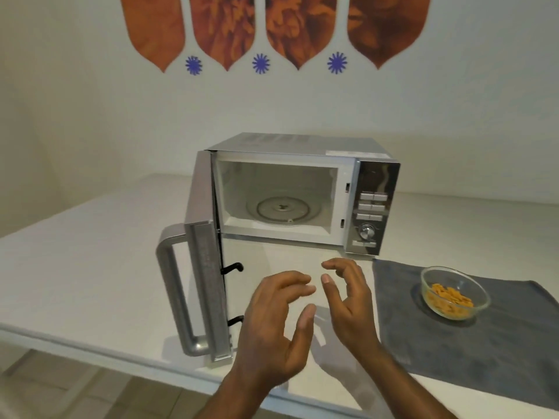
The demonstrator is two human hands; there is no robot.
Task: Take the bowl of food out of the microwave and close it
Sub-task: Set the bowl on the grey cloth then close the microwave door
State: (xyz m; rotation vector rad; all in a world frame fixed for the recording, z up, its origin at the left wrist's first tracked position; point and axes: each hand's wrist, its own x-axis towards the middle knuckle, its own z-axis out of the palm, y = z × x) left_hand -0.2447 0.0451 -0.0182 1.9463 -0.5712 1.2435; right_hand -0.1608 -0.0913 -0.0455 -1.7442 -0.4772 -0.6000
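I see the glass bowl (455,293) of orange food sitting on the grey cloth (453,334), to the right of the microwave (302,192) and in front of its control panel (372,207). The microwave stands on the white table (75,267) with its door (202,258) swung wide open to the left, handle (175,291) facing outward. Inside, the glass turntable (282,208) is bare. My left hand (275,325) and right hand (348,300) both hover over the table in front of the open cavity, close together but not touching. Both are loosely open, fingers curled and spread, with nothing in either one. The left hand sits just right of the door's inner edge, apart from it.
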